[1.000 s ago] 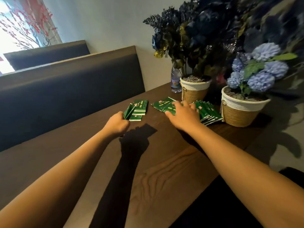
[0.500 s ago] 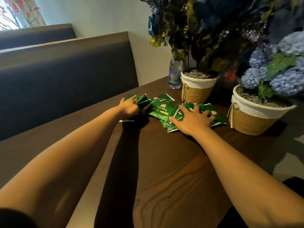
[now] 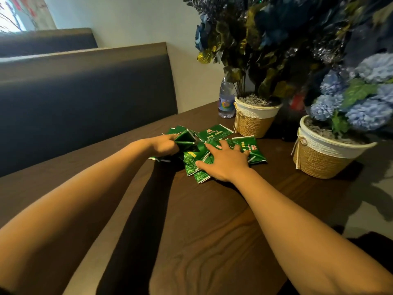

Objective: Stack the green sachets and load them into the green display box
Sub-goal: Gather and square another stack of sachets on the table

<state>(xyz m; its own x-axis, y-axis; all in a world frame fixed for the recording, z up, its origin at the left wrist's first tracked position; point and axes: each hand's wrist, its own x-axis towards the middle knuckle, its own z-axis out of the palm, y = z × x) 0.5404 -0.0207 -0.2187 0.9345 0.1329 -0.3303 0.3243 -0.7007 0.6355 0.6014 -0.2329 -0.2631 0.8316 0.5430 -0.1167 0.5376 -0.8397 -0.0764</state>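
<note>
While my left hand (image 3: pixel 163 145) grips a fanned bunch of sachets (image 3: pixel 187 141), my right hand (image 3: pixel 225 162) lies flat, fingers spread, on the loose sachets (image 3: pixel 247 145) just in front of the nearer rope-wrapped pot (image 3: pixel 253 120). No green box is visible. Recommended: sweep the loose ones toward the held bunch, square the edges against the table (image 3: pixel 212 220), and avoid creasing them
</note>
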